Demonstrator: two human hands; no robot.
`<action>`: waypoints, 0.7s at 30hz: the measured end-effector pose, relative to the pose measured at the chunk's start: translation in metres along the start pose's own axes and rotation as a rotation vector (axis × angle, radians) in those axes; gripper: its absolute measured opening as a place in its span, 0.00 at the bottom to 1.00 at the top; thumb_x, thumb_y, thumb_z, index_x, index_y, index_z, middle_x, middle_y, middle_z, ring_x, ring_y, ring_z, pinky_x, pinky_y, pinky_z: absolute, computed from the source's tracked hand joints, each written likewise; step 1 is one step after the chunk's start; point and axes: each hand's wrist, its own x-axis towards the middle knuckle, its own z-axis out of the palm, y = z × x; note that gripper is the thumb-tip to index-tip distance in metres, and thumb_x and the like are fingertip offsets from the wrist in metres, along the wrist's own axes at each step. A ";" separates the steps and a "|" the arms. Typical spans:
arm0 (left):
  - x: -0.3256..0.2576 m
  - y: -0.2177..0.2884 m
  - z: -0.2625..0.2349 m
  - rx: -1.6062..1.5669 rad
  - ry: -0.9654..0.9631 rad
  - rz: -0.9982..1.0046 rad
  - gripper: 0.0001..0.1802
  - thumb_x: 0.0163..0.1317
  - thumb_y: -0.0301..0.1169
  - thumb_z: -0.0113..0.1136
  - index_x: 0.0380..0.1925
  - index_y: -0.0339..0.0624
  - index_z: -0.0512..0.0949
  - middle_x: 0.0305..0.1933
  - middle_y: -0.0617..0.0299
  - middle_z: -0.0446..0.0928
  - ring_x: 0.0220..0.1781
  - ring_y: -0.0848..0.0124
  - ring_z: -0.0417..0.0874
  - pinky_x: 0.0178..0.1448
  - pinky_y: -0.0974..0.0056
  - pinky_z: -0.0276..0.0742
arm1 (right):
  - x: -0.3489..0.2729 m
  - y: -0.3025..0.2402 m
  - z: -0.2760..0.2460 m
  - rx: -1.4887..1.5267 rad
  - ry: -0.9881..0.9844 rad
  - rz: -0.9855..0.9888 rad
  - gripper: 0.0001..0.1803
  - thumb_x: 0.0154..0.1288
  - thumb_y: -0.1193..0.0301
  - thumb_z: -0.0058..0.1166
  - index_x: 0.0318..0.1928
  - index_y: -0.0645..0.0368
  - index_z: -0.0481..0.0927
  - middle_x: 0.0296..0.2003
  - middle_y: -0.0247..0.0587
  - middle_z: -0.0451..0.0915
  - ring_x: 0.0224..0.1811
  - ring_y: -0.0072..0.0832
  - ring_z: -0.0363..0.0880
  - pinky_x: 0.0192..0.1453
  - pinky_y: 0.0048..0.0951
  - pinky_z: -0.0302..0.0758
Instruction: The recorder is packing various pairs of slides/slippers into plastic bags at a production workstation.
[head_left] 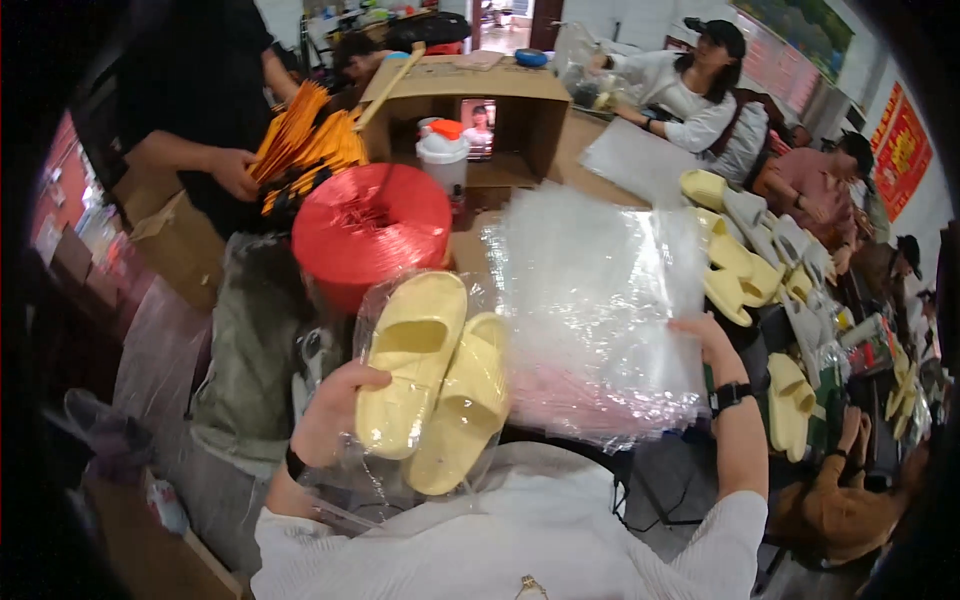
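Note:
A pair of pale yellow slippers (412, 365) in a clear plastic bag (350, 480) is held up in front of me. My left hand (335, 410) is closed on the slippers' left side, its thumb over the nearer one. To the right, a thick stack of clear plastic bags (600, 290) with pinkish lower edges spreads across the work area. My right hand (708, 342) grips the right edge of that stack; some of its fingers are hidden or blurred. A large red roll of plastic twine (372, 225) stands just beyond the slippers.
An open cardboard box (480, 90) stands at the back, with a white tub (443, 160) and a lit phone (478, 130) at it. More slippers (740, 265) line the right side. At the left, a person holds orange packets (310, 140). Other people sit along the right.

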 end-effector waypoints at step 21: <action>-0.119 0.102 -0.233 0.526 0.526 0.546 0.31 0.56 0.19 0.55 0.63 0.29 0.67 0.55 0.49 0.80 0.52 0.61 0.84 0.57 0.60 0.80 | 0.005 0.029 -0.018 0.046 0.007 0.006 0.19 0.59 0.71 0.63 0.49 0.69 0.80 0.37 0.42 0.83 0.34 0.33 0.82 0.42 0.33 0.80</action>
